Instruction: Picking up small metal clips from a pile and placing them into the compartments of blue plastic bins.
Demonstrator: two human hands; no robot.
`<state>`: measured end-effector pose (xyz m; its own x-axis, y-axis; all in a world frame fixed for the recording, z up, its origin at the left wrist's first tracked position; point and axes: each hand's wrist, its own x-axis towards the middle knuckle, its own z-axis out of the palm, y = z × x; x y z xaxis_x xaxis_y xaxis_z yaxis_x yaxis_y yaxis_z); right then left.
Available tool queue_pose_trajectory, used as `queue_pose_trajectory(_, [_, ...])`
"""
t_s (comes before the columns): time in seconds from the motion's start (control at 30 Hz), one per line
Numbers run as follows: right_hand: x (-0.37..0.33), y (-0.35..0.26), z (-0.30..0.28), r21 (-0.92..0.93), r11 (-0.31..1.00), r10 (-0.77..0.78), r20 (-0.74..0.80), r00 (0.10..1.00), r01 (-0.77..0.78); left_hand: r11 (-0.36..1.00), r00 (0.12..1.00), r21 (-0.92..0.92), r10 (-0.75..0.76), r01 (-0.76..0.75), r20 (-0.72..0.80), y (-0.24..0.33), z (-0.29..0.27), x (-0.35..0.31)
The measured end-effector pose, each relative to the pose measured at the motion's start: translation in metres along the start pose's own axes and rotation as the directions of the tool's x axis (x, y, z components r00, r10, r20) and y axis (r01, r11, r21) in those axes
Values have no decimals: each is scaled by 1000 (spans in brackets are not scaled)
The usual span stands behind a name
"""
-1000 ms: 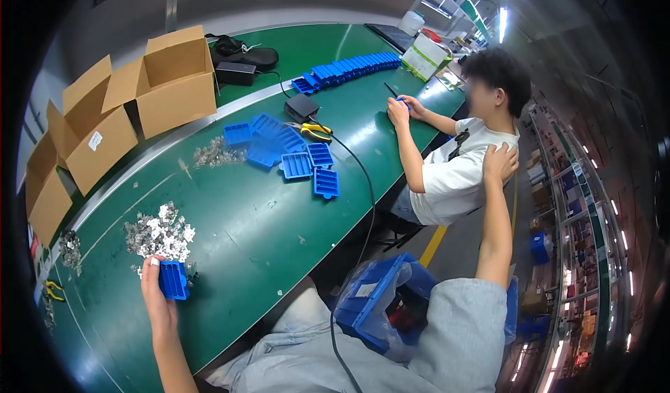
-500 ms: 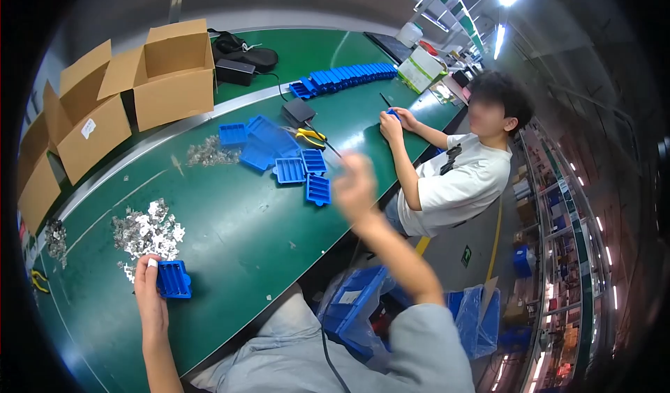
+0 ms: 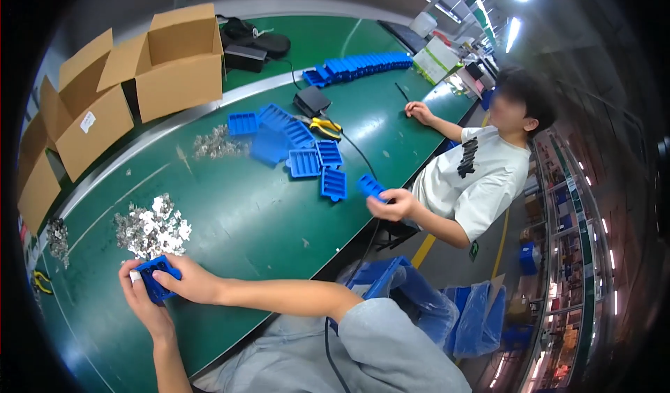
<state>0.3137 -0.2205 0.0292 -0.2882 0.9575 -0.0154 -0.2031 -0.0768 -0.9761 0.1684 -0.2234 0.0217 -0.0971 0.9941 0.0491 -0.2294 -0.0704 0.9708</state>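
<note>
A small blue plastic tray (image 3: 158, 276) lies on the green table (image 3: 237, 232) near its front edge, and both my hands grip it. My left hand (image 3: 142, 302) holds its near-left side. My right hand (image 3: 187, 282) closes on its right end, the forearm stretching back to my grey sleeve. Just beyond the tray lies a heap of small shiny metal parts (image 3: 151, 227).
Open cardboard boxes (image 3: 174, 58) stand at the far left. Several blue trays (image 3: 300, 152) and a second metal heap (image 3: 216, 143) lie mid-table, with yellow pliers (image 3: 325, 124) and a black box. A seated person (image 3: 474, 177) on the right holds a blue tray (image 3: 370, 186). A blue bin (image 3: 412, 302) sits below the table.
My right arm has come down from the air beside me, and its hand has taken hold of the blue tray. The person on the right has picked up a tray.
</note>
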Motion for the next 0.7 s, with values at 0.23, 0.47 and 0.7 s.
queue_pose_trajectory(0.23, [-5, 1, -3, -367, 892, -300, -47, 953, 263, 985, 994, -150, -74, 85, 80, -1, 2, 1])
queue_pose_trajectory(0.47, [-2, -1, -8, -495, 767, -484, -26, 875, 409, 990, 966, -103, -67, 95, 250, 6, -3, 6])
queue_pose_trajectory(0.7, [0, -2, -10, -521, 733, -506, 13, 862, 438, 990, 946, -69, -100, 127, 309, 7, -9, 11])
